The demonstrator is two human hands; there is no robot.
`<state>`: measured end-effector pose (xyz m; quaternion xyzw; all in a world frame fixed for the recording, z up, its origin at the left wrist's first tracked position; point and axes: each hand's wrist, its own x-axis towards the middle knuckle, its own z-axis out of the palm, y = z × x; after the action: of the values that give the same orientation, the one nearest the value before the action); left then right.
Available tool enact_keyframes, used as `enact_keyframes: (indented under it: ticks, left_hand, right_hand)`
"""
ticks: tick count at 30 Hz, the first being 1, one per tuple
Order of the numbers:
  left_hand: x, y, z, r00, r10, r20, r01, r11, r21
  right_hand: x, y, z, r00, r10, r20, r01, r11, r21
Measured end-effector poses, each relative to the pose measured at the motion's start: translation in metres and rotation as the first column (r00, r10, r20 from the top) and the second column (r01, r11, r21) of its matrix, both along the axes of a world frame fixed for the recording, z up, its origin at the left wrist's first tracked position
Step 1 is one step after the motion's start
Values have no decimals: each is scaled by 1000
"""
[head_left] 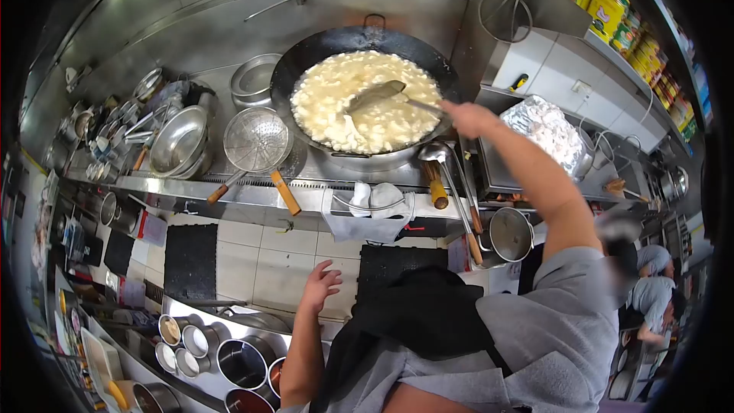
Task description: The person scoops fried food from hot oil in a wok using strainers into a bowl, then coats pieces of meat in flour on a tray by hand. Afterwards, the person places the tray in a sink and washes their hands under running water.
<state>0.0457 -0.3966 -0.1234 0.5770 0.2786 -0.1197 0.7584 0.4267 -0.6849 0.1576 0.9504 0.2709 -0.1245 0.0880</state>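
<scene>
A large black wok [287, 80] stands on the range, full of pale broth with many white chunks [336, 118]. My right hand [468, 118], by the wok's right rim, is closed round the handle of a long wok spatula [378, 95]. Its broad metal blade lies at the surface of the broth, with some white pieces at its edge. Lower down, my left hand [321, 288] hangs over the floor, fingers loosely apart and holding nothing.
A round strainer [258, 140] and metal bowls [177, 141] lie left of the wok. Ladles [437, 154] hang at its right front, near a foil-lined tray of white pieces [543, 134]. Cloths [371, 210] drape over the front rail. Co-workers [650, 294] stand far right.
</scene>
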Motion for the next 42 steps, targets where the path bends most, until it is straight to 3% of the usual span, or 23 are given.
enact_keyframes:
  ticks: [3, 5, 7, 9, 12, 14, 15, 17, 20, 21, 23, 25, 27, 28, 30, 31, 33, 34, 36, 37, 39, 41, 42]
  left_hand:
    - [-35, 18, 4, 986, 163, 19, -163, 986, -23]
    - [-56, 27, 3, 970, 240, 22, -240, 971, -24]
    - [-77, 34, -2, 952, 305, 26, -302, 950, -75]
    - [-89, 35, 1, 933, 361, 10, -358, 928, -106]
    - [-85, 29, 14, 923, 380, -54, -382, 924, -28]
    - [-72, 23, 30, 931, 361, -51, -361, 933, 19]
    - [-62, 21, 37, 938, 345, -42, -342, 938, 55]
    - [-44, 22, 42, 945, 325, -26, -321, 941, 105]
    - [-16, 20, 43, 942, 335, 15, -330, 918, 218]
    - [-6, 15, 43, 939, 345, 10, -338, 914, 225]
    - [7, 6, 40, 936, 351, -36, -330, 908, 259]
    - [11, -3, 23, 919, 394, -36, -375, 897, 235]
    - [14, -15, 12, 938, 316, -139, -280, 932, 228]
    - [14, -21, 6, 933, 310, -182, -255, 928, 271]
    - [-8, -34, -12, 956, 269, -113, -216, 913, 347]
    - [-8, -43, -6, 933, 332, -140, -288, 921, 263]
    - [-11, -59, 10, 891, 421, -172, -390, 902, 185]
    - [-19, -65, 13, 865, 463, -195, -428, 882, 194]
    - [-34, -78, 11, 811, 541, -222, -504, 840, 202]
    - [-38, -81, 13, 795, 561, -230, -524, 826, 206]
    - [-38, -83, 10, 804, 566, -185, -528, 821, 215]
    - [-46, -79, -2, 935, 355, 25, -321, 810, 490]
    - [-32, -74, 8, 880, 472, -45, -426, 828, 364]
  right_hand:
    - [41, -57, 22, 987, 150, -57, -128, 949, 290]
    - [45, -86, 38, 972, 232, 30, -227, 905, 360]
    - [14, -94, 52, 994, 108, 32, -112, 899, 424]
    - [26, -104, 8, 995, 91, 42, -97, 773, 627]
    - [50, -87, -42, 998, -8, 67, -38, 762, 647]
    - [77, -69, -49, 981, -195, 13, 154, 816, 557]
    - [84, -61, -42, 981, -192, 4, 157, 811, 563]
    - [92, -52, -13, 935, -301, -191, 356, 802, 480]
    - [135, -62, -13, 970, -241, 21, 212, 888, 409]
    - [161, -68, -25, 973, -231, 12, 206, 888, 412]
    - [217, -77, -61, 957, -117, 267, 33, 953, 300]
    - [232, -78, -57, 981, -151, 123, 94, 920, 381]
    - [224, -73, -25, 967, -218, -134, 249, 920, 303]
    - [258, -82, -40, 963, -142, -231, 212, 925, 315]
    - [307, -103, -53, 832, -121, -542, 348, 874, 339]
    - [321, -110, -47, 669, -146, -729, 509, 805, 305]
    - [334, -112, -29, 511, -178, -841, 604, 770, 205]
    - [346, -106, -34, 515, -160, -842, 581, 787, 206]
    - [363, -89, -48, 351, -154, -923, 549, 833, 69]
    - [364, -73, -65, 347, -146, -926, 527, 847, 64]
    - [360, -36, -102, 142, 53, -988, 566, 815, 125]
    - [338, -1, -135, 187, 94, -978, 644, 740, 194]
    - [321, 13, -141, 201, 160, -966, 652, 715, 254]
